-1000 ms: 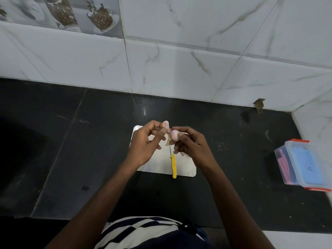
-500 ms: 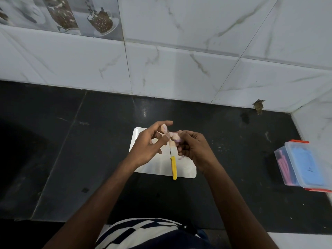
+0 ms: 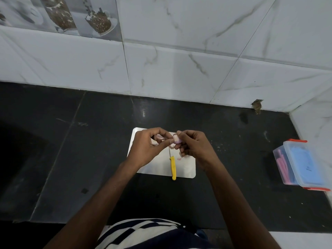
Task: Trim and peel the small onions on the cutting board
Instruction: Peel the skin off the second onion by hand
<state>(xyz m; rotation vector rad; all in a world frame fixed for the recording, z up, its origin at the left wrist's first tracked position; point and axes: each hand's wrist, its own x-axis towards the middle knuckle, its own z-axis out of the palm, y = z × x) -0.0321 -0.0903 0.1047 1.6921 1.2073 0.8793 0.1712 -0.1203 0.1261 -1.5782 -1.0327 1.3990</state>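
Note:
A small pale pink onion [image 3: 176, 139] is pinched in the fingertips of my right hand [image 3: 193, 146] above the white cutting board [image 3: 158, 168]. My left hand [image 3: 149, 146] is beside it, its thumb and forefinger pinched on a strip of skin [image 3: 171, 145] that hangs from the onion. Another pinkish piece [image 3: 159, 136] shows behind my left fingers. A knife with a yellow handle [image 3: 173, 168] lies on the board below my hands, blade pointing away from me. A few skin scraps [image 3: 180, 157] lie on the board under my right hand.
The board sits on a dark stone counter [image 3: 89, 159] backed by a white marble-tiled wall [image 3: 179, 69]. A clear plastic box with a blue lid and red clips [image 3: 301, 166] stands at the right, against the side wall.
Both hands have dropped slightly towards the board. My left fingers have closed and drawn a strip of skin down off the onion held in my right hand.

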